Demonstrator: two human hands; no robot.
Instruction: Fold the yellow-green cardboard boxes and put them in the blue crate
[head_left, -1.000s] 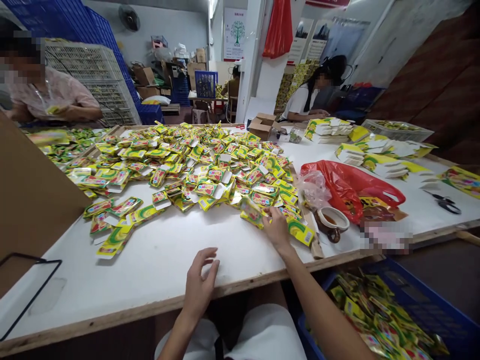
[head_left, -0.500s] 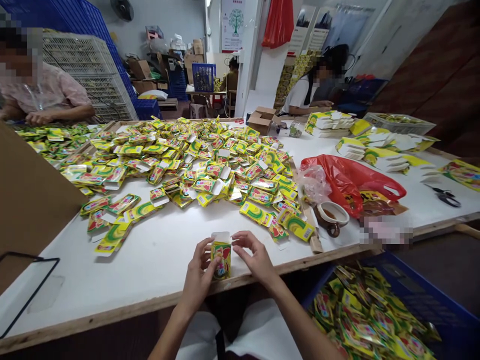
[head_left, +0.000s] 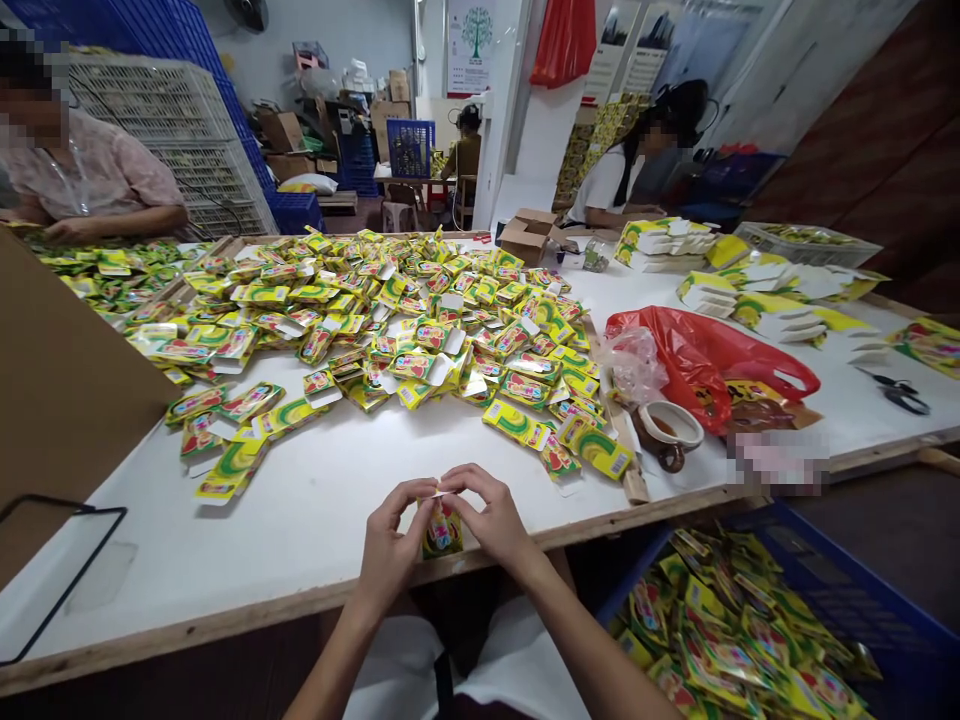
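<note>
A small yellow-green printed box (head_left: 442, 532) stands near the front edge of the white table, between my two hands. My left hand (head_left: 397, 530) pinches its top from the left, thumb on the front face. From the right, my right hand (head_left: 487, 515) has its thumb and fingers closed on the same top edge, where a sliver of white flap shows. The fingertips of both hands almost meet there. Beyond them lies a large pile of similar small boxes (head_left: 420, 340), some with white flaps standing open.
A blue crate (head_left: 840, 575) of packets is below the table at right. A mug (head_left: 667, 435), red bag (head_left: 697, 350) and scissors (head_left: 900, 392) lie right. Cardboard (head_left: 67, 400) and a black wire frame (head_left: 67, 507) are left. Other people sit beyond.
My right hand has moved left onto the box top, and my left hand has shifted up to it. The raised white flap is now folded down, mostly covered by fingers.
</note>
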